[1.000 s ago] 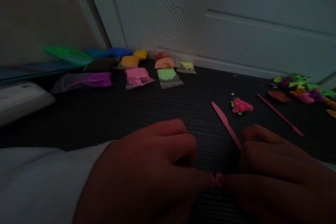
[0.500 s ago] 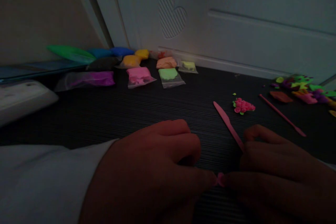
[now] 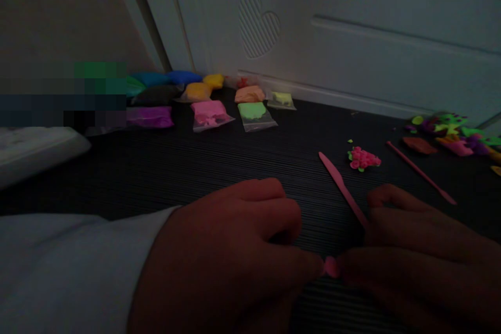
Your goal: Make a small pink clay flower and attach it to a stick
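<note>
Small pink clay pieces [image 3: 332,266] sit between the fingertips of both hands, low over the dark table. My left hand [image 3: 230,250] is closed, its thumb and fingertip pinching the left end of the clay. From the other side my right hand [image 3: 422,255] is closed on the right end. Partly behind my right hand lies a pink plastic clay knife [image 3: 340,182]. Beyond it rests a cluster of pink clay roses [image 3: 363,158] with green leaf edges. The inner fingers of both hands are hidden.
Bags of coloured clay line the back, among them a pink bag [image 3: 210,114] and a light green bag [image 3: 253,112]. A thin pink tool [image 3: 420,172] and clay scraps [image 3: 450,130] lie at the right. A white object [image 3: 43,151] stands at the left.
Both hands have shifted slightly right. The right fingertips have drawn back a little, and more of the pink clay shows between the hands.
</note>
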A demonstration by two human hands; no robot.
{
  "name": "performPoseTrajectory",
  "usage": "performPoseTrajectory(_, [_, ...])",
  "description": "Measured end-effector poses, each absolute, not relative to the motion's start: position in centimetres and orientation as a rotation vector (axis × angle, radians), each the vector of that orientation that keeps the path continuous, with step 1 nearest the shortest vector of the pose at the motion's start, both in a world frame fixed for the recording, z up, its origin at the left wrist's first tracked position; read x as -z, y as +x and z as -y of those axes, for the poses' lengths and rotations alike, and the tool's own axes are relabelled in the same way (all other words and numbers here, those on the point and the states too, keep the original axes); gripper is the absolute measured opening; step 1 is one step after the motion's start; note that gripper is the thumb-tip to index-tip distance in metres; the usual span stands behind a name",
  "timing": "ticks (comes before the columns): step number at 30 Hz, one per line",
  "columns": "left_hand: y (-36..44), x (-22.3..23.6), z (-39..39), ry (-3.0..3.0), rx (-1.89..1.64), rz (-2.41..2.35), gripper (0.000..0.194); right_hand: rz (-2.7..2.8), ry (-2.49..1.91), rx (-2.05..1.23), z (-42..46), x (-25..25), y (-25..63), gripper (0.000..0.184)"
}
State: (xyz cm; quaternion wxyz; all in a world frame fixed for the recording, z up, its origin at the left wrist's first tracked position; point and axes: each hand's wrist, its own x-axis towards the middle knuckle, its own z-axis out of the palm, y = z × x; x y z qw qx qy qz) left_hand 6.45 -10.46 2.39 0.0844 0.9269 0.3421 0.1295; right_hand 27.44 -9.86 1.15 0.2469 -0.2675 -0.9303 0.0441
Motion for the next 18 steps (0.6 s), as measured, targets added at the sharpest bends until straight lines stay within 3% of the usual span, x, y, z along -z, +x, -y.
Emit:
performPoseTrajectory(7, [6.66,-2.18,10.50,2.756,-0.435,-1.050,0.012,2.588,-0.715,-0.048,9.85,-1.21,27.25,0.022])
performPoseTrajectory(18, [6.73,-2.34,10.70,2.719,-0.485,-0.984,0.014,2.599,-0.729,-0.053,10.06,-1.14,27.20,0.019])
